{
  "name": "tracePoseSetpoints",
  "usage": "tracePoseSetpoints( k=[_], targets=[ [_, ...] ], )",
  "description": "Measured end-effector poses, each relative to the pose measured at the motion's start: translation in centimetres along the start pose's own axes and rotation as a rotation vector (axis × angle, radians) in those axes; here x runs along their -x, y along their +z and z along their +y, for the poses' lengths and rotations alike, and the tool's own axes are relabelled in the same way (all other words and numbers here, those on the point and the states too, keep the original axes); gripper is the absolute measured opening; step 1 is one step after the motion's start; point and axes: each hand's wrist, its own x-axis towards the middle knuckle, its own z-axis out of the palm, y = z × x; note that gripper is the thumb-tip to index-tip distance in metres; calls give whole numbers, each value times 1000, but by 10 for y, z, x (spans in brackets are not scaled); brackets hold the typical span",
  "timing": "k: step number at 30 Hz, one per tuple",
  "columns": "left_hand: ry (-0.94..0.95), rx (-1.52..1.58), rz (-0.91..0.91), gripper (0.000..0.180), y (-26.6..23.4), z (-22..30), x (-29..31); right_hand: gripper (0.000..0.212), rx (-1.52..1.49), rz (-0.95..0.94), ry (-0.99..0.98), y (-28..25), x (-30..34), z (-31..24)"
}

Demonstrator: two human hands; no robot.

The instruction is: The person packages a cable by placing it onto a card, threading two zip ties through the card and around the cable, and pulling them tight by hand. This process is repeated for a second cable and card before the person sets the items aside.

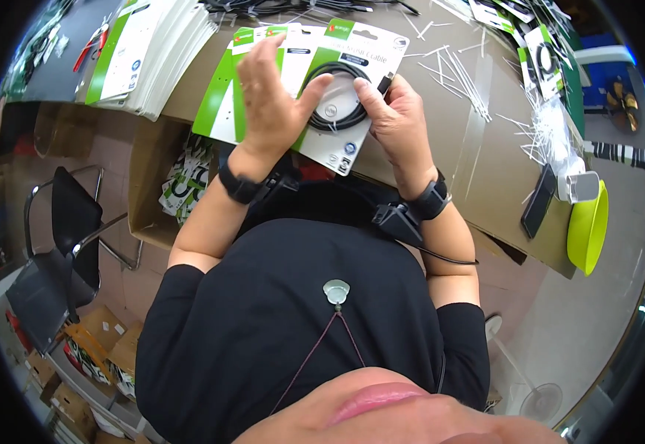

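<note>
A right hand (399, 122) grips a card (342, 98) at 12 o'clock, thumb on its coiled black cable (347, 123); the left hand (272, 103), fingers spread and released, hovers beside. White ties (469, 87) scatter toward 1 o'clock; a phone (539, 201) lies near 3.

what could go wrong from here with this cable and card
The card with the coiled black cable could slip or tilt, since the right hand grips one side while the left hand is open. The other cards, overlapping near the left hand, might get knocked askew. The dark phone, lying close to the table edge, could be nudged off.
</note>
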Motion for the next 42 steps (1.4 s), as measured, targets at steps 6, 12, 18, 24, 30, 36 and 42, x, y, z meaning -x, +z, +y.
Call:
tracePoseSetpoints(
  k=[6, 12, 18, 24, 30, 36, 42],
  targets=[
    [228, -285, -299, 50, 18, 71, -2, 15, 129, 237, -325, -22, 1, -13],
    [307, -243, -207, 45, 45, 77, 0, 21, -29, 251, -273, -40, 13, -26],
    [-185, 488, -151, 32, 23, 70, 4, 21, 711, 2, -510, -130, 5, -76],
    [-591, 1190, -144, 32, 2, 59, 3, 16, 1515, 193, -415, -246, -9, -63],
    [-787, 1390, -205, 34, 2, 62, -4, 18, 1584, 183, -343, -268, -13, -52],
    [-808, 1409, -242, 34, 11, 54, -6, 18, 960, 251, -43, -285, -23, -64],
    [-847, 1417, -182, 35, 5, 48, -2, 17, -87, 45, 96, -237, -26, -75]
  ],
)
